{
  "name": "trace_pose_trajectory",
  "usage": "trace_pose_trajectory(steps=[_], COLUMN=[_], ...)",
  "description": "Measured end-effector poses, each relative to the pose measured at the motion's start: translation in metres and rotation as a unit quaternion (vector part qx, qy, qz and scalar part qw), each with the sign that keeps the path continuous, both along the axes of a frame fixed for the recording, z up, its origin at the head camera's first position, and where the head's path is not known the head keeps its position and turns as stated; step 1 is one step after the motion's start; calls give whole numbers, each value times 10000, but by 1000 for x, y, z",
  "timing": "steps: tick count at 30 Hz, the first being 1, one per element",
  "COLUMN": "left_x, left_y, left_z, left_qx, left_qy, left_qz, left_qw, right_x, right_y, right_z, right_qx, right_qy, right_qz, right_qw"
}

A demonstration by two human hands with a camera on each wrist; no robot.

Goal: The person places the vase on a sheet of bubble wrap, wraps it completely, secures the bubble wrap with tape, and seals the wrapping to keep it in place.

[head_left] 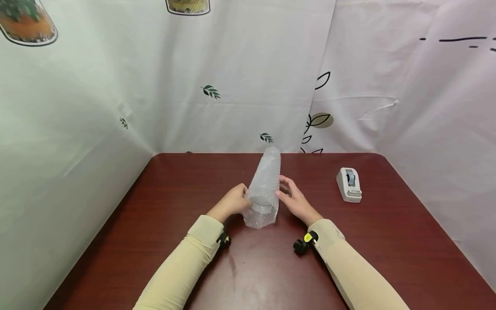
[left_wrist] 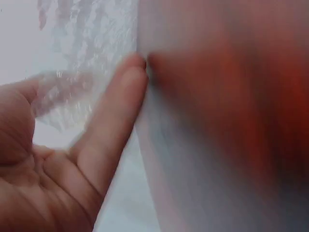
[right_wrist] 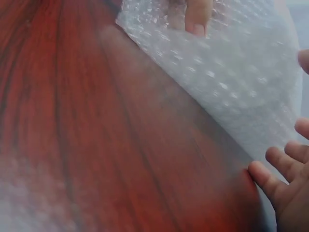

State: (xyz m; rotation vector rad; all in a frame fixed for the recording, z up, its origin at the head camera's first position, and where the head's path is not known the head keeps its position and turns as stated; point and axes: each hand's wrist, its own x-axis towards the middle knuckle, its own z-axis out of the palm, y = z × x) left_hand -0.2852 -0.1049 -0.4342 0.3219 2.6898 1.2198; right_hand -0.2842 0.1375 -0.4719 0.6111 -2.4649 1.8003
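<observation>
A clear bubble wrap roll (head_left: 265, 183) lies lengthwise on the table; a paler cylindrical shape shows inside it, its kind hidden by the wrap. My left hand (head_left: 234, 201) pinches the near left part of the wrap. One finger shows through the film in the left wrist view, and a fingertip (right_wrist: 197, 19) lies over the bubble wrap sheet (right_wrist: 227, 72) in the right wrist view. On the roll's other side, my right hand (head_left: 295, 201) has its fingers spread and loosely bent, with the fingertips at the wrap's right edge.
A white tape dispenser (head_left: 349, 185) stands on the right side of the dark red wooden table (head_left: 186, 172). Printed white cloth (head_left: 240, 64) hangs behind the table and along both sides. Each wrist carries a small black camera.
</observation>
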Motion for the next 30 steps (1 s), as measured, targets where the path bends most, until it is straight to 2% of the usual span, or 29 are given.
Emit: trace_pose_trajectory(steps=[3, 5, 6, 9, 11, 13, 17, 21, 26, 30], left_x=[1, 0, 0, -2, -3, -4, -8, -11, -11, -10], left_y=[9, 13, 14, 17, 18, 20, 23, 27, 34, 38], left_z=[-1, -1, -1, 0, 2, 5, 8, 8, 6, 5], left_qx=[-307, -271, -141, 692, 1257, 1671, 1865, 1890, 1940, 1932], left_qy=[177, 171, 85, -578, -1064, -1393, -1417, -1296, -1280, -1354], left_qz=[54, 117, 114, 49, -8, -40, -42, 48, 156, 215], left_qw=[9994, 9994, 9998, 9959, 9863, 9760, 9722, 9734, 9725, 9715], right_x=[6, 11, 10, 17, 18, 21, 8, -6, -9, -8], right_y=[-3, -6, -6, -6, -5, -3, 1, 5, 6, 6], right_z=[9, 15, 15, 21, 21, 26, 15, -1, -6, -8], right_qx=[36, -34, -86, -250, -203, -136, -68, -145, -256, -93], right_qy=[98, 273, 380, 439, 397, 293, 355, 447, 518, 380], right_qz=[-57, -178, -253, -492, -653, -739, -684, -497, -398, -351], right_qw=[9999, 9995, 9989, 9975, 9969, 9967, 9970, 9977, 9975, 9986])
